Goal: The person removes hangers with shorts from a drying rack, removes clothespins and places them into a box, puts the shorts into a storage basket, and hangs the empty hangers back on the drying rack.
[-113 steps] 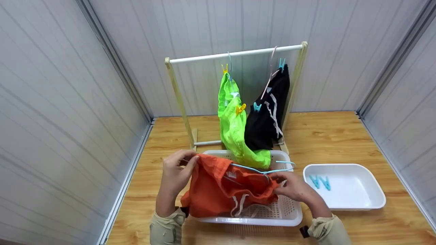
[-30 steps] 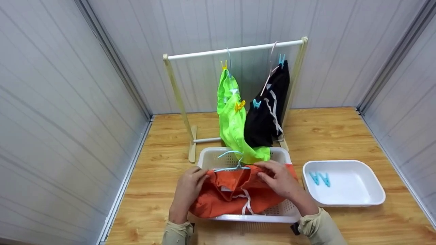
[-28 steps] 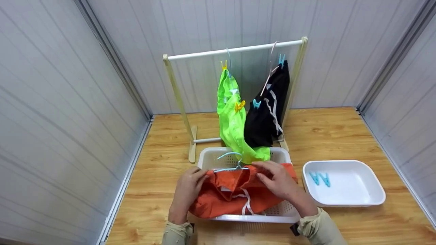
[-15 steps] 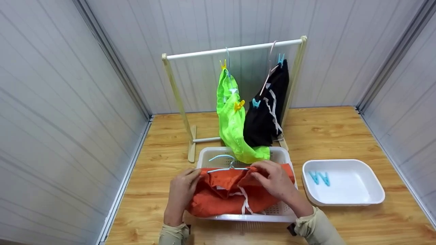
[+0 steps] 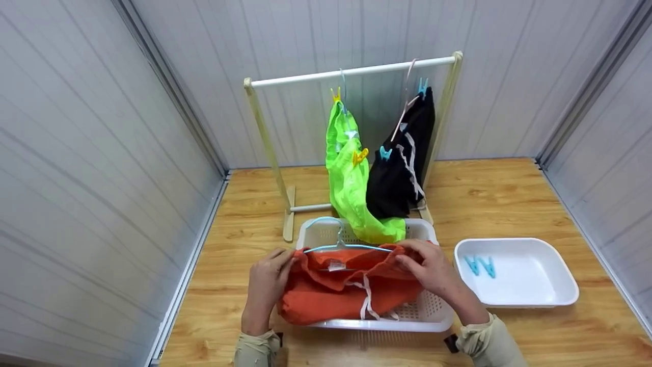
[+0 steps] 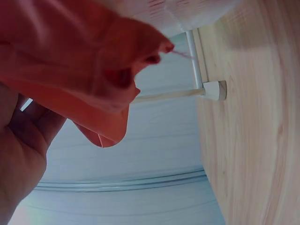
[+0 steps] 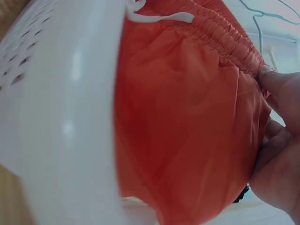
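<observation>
Orange drawstring shorts (image 5: 336, 300) with an elastic waistband stretch between both hands, low over a white basket (image 5: 433, 308). My left hand (image 5: 267, 280) pinches the left end of the waistband between thumb and fingers. At the right end, my right hand (image 5: 433, 267) pinches the band, thumb in front, as the right wrist view shows. A light-blue hanger (image 5: 340, 246) lies along the inside of the waistband, its hook above the cloth and turned left. Both hanger ends run in by the hands, where fingers and cloth hide them. White drawstrings (image 5: 367, 300) dangle in front.
Behind stands a drying rack (image 5: 316, 76) with clipped lime-green shorts (image 5: 349, 193) and black shorts (image 5: 395, 183) on hangers. The green leg hangs over the basket's back rim. To the right, a white tray (image 5: 530, 270) holds two blue clothespins (image 5: 479, 266).
The hanger, first sticking out at the right, now sits centred inside the waistband with its hook up. In the last half second the right hand moved right, and the band spread wider.
</observation>
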A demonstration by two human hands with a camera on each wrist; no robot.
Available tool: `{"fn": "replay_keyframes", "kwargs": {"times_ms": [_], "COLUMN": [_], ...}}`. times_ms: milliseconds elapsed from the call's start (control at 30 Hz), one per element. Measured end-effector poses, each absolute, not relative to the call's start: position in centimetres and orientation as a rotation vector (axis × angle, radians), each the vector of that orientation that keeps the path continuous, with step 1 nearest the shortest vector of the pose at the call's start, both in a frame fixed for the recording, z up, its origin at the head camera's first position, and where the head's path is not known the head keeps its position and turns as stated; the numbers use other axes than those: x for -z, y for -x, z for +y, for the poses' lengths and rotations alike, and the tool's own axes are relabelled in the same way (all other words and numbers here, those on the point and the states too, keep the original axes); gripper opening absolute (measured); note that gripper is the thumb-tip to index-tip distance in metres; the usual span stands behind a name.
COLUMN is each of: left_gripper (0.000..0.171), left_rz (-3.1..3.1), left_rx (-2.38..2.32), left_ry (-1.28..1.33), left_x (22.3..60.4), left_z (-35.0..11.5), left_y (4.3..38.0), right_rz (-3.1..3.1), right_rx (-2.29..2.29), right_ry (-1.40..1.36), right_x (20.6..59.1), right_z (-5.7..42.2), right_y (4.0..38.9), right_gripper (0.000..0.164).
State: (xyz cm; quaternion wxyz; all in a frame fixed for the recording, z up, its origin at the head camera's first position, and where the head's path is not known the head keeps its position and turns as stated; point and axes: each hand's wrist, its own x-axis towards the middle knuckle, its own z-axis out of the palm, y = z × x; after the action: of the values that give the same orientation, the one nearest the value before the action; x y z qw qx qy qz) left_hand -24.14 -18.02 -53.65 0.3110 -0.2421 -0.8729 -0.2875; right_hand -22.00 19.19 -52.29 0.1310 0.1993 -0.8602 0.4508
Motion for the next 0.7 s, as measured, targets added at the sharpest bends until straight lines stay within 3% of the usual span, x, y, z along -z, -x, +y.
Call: {"fn": "replay_keyframes", "kwargs": {"times_ms": [700], "left_gripper": [0.013], "left_rz": [-2.295], "left_rx": [0.739], "left_ry": [0.752], "left_x": [49.7], "left_z": [-13.9], "left_y": [25.2], "right_rz": [-2.307], "right_rx": [-1.317], "right_ry": [-0.617], "right_x": [52.7], "right_z": [19.4], "right_y": [22.5], "right_gripper": [0.018]}}
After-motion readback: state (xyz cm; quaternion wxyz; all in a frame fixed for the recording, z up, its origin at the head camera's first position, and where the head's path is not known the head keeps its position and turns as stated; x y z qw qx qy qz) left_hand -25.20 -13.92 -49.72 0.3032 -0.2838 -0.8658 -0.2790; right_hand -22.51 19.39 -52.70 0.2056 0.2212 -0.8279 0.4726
